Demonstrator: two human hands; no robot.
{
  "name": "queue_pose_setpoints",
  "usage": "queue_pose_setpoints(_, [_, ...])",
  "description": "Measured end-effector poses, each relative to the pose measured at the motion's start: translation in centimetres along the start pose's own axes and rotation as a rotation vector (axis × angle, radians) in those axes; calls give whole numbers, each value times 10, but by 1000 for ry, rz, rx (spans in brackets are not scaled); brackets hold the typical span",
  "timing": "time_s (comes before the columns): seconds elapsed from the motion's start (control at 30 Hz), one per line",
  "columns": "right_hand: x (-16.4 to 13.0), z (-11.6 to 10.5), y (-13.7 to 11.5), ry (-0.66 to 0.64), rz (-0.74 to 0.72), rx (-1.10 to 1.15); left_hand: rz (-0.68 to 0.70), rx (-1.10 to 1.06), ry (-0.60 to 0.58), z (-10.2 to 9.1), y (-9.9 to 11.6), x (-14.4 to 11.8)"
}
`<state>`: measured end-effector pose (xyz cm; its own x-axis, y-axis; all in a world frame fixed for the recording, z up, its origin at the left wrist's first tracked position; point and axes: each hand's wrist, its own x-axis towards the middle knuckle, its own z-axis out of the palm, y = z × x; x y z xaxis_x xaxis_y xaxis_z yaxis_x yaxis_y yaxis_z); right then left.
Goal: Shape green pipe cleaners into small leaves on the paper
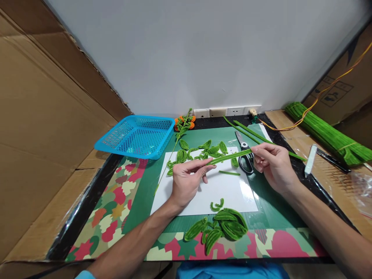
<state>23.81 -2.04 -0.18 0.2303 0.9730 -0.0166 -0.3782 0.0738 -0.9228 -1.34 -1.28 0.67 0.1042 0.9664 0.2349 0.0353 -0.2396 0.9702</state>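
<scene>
Nearest pile: a heap of folded green pipe-cleaner leaves (221, 228) lies at the near edge of the bench (116, 201), closest to me, on the patterned mat, with a small curled green scrap (216, 205) just behind it on the white sheet of paper (229, 193).
My left hand (187, 180): hovers palm-down over the white sheet, thumb and forefinger pinched together in a grip on the near end of the long straight green pipe cleaner (229, 156).
My right hand (271, 162): grip clamped on the far end of the same stem, fingertips closed round it.
Stem against the grips: it spans the gap between my two hands, slanting up slightly to the right, raised above the paper, one end in each grip.
Under the stem: a short green cut piece (229, 173) lies loose on the paper between my hands.
By my right hand: black-handled scissors (245, 157) lie just beside my fingers, partly behind them.
Further back: loose green leaf loops (203, 151) are scattered over the top of the paper; beyond them are long green stems (250, 133) and an orange-flowered sprig (183, 123).
Far left: a blue perforated plastic basket (136, 135).
Far right: a thick bundle of green pipe cleaners (325, 133) lies well apart from my hands.
</scene>
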Motion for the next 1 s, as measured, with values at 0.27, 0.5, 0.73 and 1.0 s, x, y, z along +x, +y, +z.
queue_pose_setpoints(0.27, [1, -2, 1, 5, 1, -4, 43, 92, -23, 2, 2, 0])
queue_pose_setpoints(0.5, [2, -1, 1, 8, -15, -31, 140, 117, -49, 1, 4, 0])
queue_pose_setpoints(0.73, [3, 0, 2, 14, -14, -42, 172, 143, -35, 3, 4, 0])
queue_pose_setpoints(1.0, [2, 1, 0, 9, -7, -44, 199, 167, -9, 1, 1, -2])
